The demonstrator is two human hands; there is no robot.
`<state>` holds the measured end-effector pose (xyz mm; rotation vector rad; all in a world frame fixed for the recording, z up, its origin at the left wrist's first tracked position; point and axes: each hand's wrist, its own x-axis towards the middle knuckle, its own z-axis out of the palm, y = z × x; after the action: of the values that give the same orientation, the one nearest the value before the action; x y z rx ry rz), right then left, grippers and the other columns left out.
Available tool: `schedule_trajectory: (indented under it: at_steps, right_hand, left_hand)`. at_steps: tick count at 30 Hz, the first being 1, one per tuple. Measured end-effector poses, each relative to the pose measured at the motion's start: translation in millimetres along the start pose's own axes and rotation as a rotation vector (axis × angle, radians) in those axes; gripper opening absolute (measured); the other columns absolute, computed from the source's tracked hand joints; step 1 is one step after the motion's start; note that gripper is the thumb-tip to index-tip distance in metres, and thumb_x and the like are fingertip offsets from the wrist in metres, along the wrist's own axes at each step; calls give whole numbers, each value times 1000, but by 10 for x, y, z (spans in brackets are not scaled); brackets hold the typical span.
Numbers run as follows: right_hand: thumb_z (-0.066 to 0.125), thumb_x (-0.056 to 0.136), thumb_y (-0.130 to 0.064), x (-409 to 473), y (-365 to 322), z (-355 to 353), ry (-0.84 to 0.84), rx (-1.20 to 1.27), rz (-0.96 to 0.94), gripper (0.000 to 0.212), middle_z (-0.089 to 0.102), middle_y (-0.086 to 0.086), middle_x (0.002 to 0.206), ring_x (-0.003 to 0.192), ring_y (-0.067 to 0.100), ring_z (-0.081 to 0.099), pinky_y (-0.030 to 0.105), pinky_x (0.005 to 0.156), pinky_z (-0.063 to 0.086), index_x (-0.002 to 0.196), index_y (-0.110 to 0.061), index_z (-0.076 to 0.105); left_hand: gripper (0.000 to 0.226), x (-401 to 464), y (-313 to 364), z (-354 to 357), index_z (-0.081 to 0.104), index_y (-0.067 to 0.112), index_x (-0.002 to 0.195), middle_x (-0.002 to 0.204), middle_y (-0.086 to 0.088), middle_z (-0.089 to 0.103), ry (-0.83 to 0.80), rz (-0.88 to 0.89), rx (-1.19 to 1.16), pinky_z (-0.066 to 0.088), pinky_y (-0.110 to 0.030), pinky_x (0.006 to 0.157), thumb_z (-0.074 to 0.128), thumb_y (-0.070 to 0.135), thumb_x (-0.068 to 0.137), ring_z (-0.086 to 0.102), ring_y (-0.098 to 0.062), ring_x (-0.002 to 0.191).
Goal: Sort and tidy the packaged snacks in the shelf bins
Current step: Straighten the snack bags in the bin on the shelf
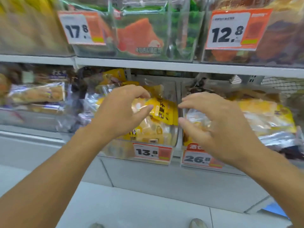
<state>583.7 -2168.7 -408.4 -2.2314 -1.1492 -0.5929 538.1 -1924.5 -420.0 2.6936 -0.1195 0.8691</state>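
Yellow snack packets point(162, 111) fill a clear plastic bin point(172, 89) on the lower shelf, marked 13.8. My left hand point(121, 111) hovers in front of this bin with loosely bent fingers and holds nothing. My right hand point(218, 124) is raised in front of the neighbouring clear bin marked 26.8, fingers spread and relaxed, also empty. That bin holds yellow and clear packets point(263, 116). Neither hand plainly touches a packet.
The upper shelf point(148, 63) carries clear bins with orange and green packets point(139, 35) and price tags 17.8 and 12.8. Bread-like packs point(37, 94) lie in the bin at left. Purple-clear packets point(77, 112) spill beside the middle bin. Grey floor lies below.
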Motion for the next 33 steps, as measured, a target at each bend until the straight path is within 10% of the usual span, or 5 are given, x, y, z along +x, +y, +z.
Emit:
schedule_trajectory:
  at_steps: [6,10,15,20,33]
  right_hand:
    - [77,66,-66,738,-200,921,-635,-259,127,107,34,0,145,129,28,44,46,90,51,148,-27,22]
    - [89,61,-54,940,-187,1121,-898,-214,292,140,-7,7,166,139,35,41,47,105,46,154,-40,-14]
    - [96,44,-53,1078,-168,1154,-916,-198,379,161,3,8,165,144,37,33,49,110,41,154,-36,-20]
    - [95,35,-60,1103,-188,1070,-811,-278,288,105,54,-4,108,101,23,54,39,81,51,119,-22,44]
    - [90,67,-42,1014,-305,942,-969,-143,194,45,51,-4,64,58,15,51,28,52,40,74,-19,52]
  left_hand:
    - [126,-458,-782,-100,30,30,154,162,2,22,-263,-280,189,22,-48,122,43,102,51,17,-26,150]
    - [131,-308,-733,-60,3,29,160,168,5,-6,-106,-477,3,21,-42,120,70,81,61,3,-16,154]
    - [107,-66,-770,57,23,17,155,123,3,65,77,-624,-251,45,-34,96,88,38,72,56,-12,115]
    - [43,-48,-733,101,54,19,107,93,11,65,141,-590,-297,47,-32,72,83,31,78,61,-9,85]
    - [20,-145,-524,93,61,21,86,50,10,56,-83,-527,-510,37,-12,46,80,20,84,53,-1,46]
